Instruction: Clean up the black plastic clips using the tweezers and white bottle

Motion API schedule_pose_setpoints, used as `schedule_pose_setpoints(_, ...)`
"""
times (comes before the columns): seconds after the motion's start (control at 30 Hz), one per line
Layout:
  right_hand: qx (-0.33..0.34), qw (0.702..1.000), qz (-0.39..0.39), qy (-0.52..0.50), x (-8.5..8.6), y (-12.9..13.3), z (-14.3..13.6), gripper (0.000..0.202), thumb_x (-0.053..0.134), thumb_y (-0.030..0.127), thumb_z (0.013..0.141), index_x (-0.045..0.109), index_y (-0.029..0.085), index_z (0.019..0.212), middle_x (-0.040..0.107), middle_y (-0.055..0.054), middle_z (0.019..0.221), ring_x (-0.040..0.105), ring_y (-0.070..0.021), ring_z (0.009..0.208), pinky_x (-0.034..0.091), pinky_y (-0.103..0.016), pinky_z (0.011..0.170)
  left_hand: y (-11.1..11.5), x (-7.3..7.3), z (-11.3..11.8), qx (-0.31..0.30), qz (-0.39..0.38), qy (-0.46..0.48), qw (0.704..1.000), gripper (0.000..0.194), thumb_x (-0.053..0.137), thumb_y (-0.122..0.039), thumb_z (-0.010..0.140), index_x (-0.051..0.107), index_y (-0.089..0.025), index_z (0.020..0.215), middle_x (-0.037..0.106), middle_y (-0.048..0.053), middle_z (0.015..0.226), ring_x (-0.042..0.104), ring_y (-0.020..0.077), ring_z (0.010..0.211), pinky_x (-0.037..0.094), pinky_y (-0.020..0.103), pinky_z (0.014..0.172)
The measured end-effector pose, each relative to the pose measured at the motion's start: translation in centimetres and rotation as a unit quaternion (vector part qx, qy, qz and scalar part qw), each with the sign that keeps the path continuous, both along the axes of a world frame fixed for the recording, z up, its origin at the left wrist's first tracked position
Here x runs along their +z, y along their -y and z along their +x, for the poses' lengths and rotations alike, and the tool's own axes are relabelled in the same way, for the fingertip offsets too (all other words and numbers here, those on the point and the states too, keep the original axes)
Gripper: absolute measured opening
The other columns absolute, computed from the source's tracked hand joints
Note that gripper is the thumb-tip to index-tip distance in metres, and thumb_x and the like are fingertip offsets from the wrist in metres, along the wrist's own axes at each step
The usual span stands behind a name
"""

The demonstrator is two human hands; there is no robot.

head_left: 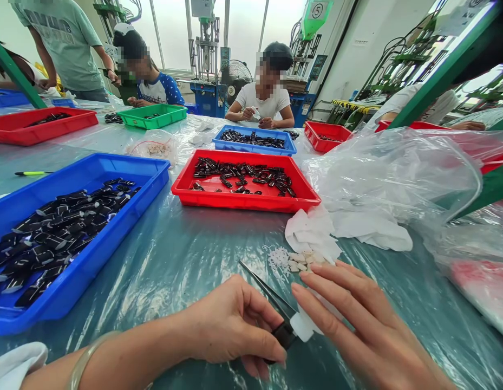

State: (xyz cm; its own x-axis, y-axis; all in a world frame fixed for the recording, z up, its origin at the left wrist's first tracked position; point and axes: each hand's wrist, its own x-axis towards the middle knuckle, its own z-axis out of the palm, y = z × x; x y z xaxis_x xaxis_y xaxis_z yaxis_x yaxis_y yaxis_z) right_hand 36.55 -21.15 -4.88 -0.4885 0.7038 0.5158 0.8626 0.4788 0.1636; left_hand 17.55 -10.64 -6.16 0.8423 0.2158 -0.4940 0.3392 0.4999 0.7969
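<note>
My left hand [243, 325] pinches a small black plastic part [284, 335] between thumb and fingers. A white, rounded piece [303, 326] sits at the end of that part, close to the right fingertips. My right hand [352, 314] has its fingers stretched out over something white and thin, mostly hidden beneath them. Just beyond the left hand is a pair of metal tweezers [261, 284], points facing away; its rear end is hidden. Past the right fingertips lie small beige pieces [302, 261] and a heap of white shavings [279, 258].
A blue tray [72, 290] of black parts stands at left, a red tray [243, 203] of them ahead. White cloths [310, 230] and clear plastic sheeting [389, 168] lie at right. Across the table, a person [261, 95] handles a small white thing by another blue tray [255, 146].
</note>
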Motion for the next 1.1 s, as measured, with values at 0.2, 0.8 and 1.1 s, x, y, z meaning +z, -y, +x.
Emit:
schedule_pose_setpoints(0.2, 0.012, 1.000, 0.008, 0.023, 0.0, -0.1, 0.0, 0.037, 0.031, 0.014, 0.092, 0.058, 0.015, 0.117, 0.061, -0.009, 0.114, 0.039, -0.0233, 0.125, 0.029, -0.045, 0.107, 0.1, -0.3, 0.0, -0.006, -0.001, -0.001, 1.000, 0.019, 0.072, -0.021, 0.058, 0.070, -0.010, 0.074, 0.061, -0.001, 0.055, 0.057, 0.0076, 0.047, 0.047, 0.016, 0.047)
schedule_pose_setpoints(0.8, -0.004, 1.000, 0.000, 0.009, -0.8, 0.1, -0.2, 0.037, 0.031, 0.013, 0.091, 0.058, 0.014, 0.117, 0.062, -0.011, 0.110, 0.044, -0.0248, 0.119, 0.033, -0.048, 0.102, 0.4, -0.5, 0.1, -0.017, -0.013, -0.010, 1.000, 0.014, 0.071, -0.021, 0.057, 0.067, -0.011, 0.066, 0.061, -0.001, 0.055, 0.057, 0.0079, 0.046, 0.046, 0.016, 0.046)
schedule_pose_setpoints(1.1, -0.005, 0.999, -0.012, -0.041, -1.2, -0.2, -0.5, 0.033, 0.033, 0.011, 0.092, 0.058, 0.012, 0.114, 0.059, -0.012, 0.111, 0.042, -0.0251, 0.120, 0.033, -0.047, 0.102, 0.5, -0.5, 0.2, -0.014, -0.024, -0.008, 1.000, 0.017, 0.074, -0.022, 0.054, 0.068, -0.010, 0.065, 0.060, 0.000, 0.053, 0.057, 0.0088, 0.047, 0.047, 0.017, 0.047)
